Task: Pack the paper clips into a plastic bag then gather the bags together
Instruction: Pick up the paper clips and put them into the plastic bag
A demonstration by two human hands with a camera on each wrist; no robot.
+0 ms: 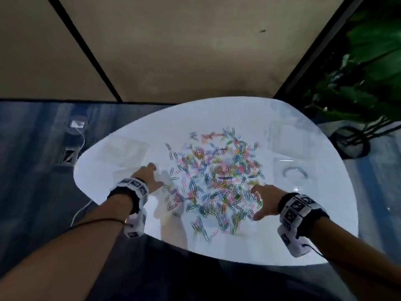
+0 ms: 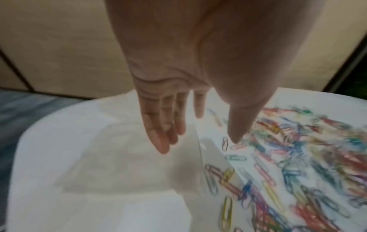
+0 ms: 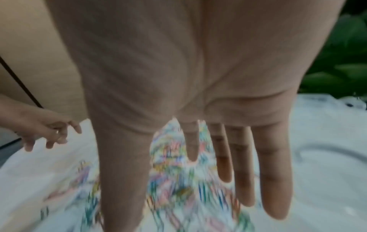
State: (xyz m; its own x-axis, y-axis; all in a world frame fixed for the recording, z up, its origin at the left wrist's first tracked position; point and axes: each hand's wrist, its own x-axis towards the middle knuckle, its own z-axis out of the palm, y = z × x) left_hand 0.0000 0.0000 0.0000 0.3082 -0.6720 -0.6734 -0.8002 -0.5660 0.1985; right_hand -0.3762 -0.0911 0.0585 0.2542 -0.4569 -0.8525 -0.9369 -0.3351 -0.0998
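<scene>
A loose heap of coloured paper clips (image 1: 219, 177) (image 2: 298, 157) (image 3: 174, 180) covers the middle of the white round table (image 1: 217, 114). My left hand (image 1: 152, 177) (image 2: 198, 133) hovers at the heap's left edge with straight, spread fingers and holds nothing. Under it lies a clear plastic bag (image 1: 171, 192) (image 2: 139, 172), its edge lying over a few clips. At the heap's near right edge my right hand (image 1: 260, 200) (image 3: 198, 157) hangs open, palm down, fingers straight above the clips. Both wrist views are blurred.
More clear bags lie flat on the table: one at the far left (image 1: 124, 149), two at the right (image 1: 286, 140) (image 1: 291, 172). A potted plant (image 1: 368, 61) stands past the right edge. A floor socket with a white cable (image 1: 77, 124) is at the left.
</scene>
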